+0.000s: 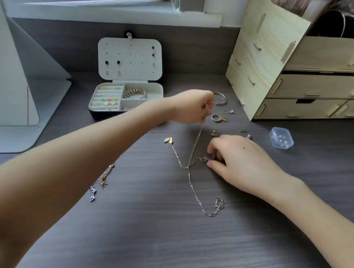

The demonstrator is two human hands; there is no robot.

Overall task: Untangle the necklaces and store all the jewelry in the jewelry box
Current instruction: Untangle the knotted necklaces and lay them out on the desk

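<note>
Left hand (pixel 191 107): raised above the desk (pixel 166 246), fingers curled, pinching the upper end of a thin chain (pixel 198 139); the chain runs taut down to the knot
Right hand (pixel 242 159): resting low on the desk, just right of centre; thumb and fingertips (pixel 211 166) pinch the dark tangled part at the knot
Tangled necklaces (pixel 189 166): at the centre of the desk, between the two hands; several strands cross at one point
Gold strand (pixel 176 154): leads from the knot up and left to leaf-shaped pendants (pixel 168 140) lying flat on the desk
Silver strand (pixel 193 190): leads from the knot toward the near edge, curves right and ends in a small bunched cluster (pixel 219 204)
Separate necklace (pixel 103 178): left of centre, partly hidden by the left forearm; gold chain, silver pendant (pixel 92 194) at its near end
Loose pieces: cuff bangle (pixel 222 98), ring (pixel 216 118) and several small earrings (pixel 213 133) lie scattered beyond the right hand, toward the far edge
Jewelry box (pixel 97 114): open, near the far edge, left of centre; lid (pixel 129 59) upright with stud earrings on it; a beaded bracelet (pixel 135 93) lies in a rear compartment, small earrings in the ring rolls on the left
Clear plastic case (pixel 281 138): right side of the desk, closed, small items inside
Wooden drawer organiser (pixel 267 67): far right corner
</note>
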